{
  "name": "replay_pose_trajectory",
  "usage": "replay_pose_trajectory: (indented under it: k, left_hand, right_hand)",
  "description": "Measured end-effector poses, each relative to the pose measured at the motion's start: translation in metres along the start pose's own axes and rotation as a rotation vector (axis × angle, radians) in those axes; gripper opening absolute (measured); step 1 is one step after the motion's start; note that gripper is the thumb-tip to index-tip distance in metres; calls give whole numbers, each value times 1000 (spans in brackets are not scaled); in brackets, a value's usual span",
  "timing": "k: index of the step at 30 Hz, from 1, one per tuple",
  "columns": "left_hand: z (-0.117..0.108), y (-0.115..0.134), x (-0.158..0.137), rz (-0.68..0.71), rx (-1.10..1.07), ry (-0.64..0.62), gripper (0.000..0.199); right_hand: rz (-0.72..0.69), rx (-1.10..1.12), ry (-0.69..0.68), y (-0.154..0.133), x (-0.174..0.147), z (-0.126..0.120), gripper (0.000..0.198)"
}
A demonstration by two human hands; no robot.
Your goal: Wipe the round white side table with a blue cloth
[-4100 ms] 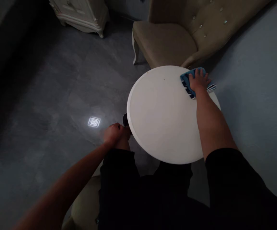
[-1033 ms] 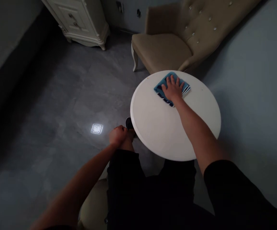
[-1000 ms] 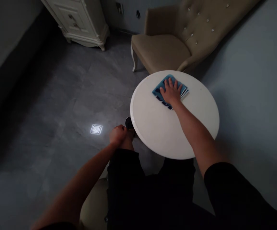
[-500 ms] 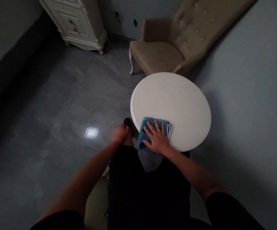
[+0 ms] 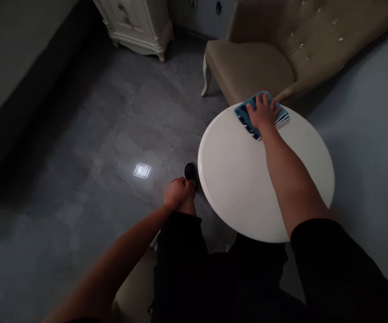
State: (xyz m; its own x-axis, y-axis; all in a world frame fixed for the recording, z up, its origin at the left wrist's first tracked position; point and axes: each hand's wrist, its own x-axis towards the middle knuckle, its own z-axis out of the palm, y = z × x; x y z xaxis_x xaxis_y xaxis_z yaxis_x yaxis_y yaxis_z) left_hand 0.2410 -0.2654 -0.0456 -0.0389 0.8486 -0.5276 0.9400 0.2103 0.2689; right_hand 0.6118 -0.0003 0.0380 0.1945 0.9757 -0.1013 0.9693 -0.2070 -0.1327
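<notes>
Cloth (image 5: 243, 114), folded, blue with dark and white bands, lying at the far edge of the round white table (image 5: 234, 179), near the armchair (image 5: 247, 67); its far side appears to reach past the rim. The right hand (image 5: 264, 112) lies flat upon it, fingers spread apart. The left hand (image 5: 175, 193) rests on the left leg (image 5: 189, 205); its finger position cannot be told. The work is judged under way rather than finished, since the cloth lies under the palm and has not been laid aside. A faint mark (image 5: 308, 135) shows toward the right edge and is probably left to treat. How much of the top the cloth has covered cannot be determined.
</notes>
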Motion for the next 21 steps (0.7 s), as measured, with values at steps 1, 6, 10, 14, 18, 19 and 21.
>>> replay_pose_trajectory:
  k: [1,6,10,14,18,19,21]
  left_hand:
    - [0,0,1,-4,5,2,45]
    - [4,3,2,-20,33,18,44]
    - [8,10,-1,-1,53,38,44]
    - [8,16,-9,9,51,37,41]
    - [10,17,-19,47,55,20,39]
    - [11,16,-20,45,68,34,40]
    - [14,15,-22,20,91,81,45]
  right_hand:
    - [16,16,9,-5,11,1,77]
    - [-181,90,-60,-65,0,13,70]
    - [-400,119,-92,-117,-78,23,69]
    - [-622,136,-118,-134,-191,28,67]
    - [-717,60,-103,-100,-318,30,70]
    - [-722,36,-89,-84,-349,31,72]
    - [-712,0,-65,-47,-403,33,78]
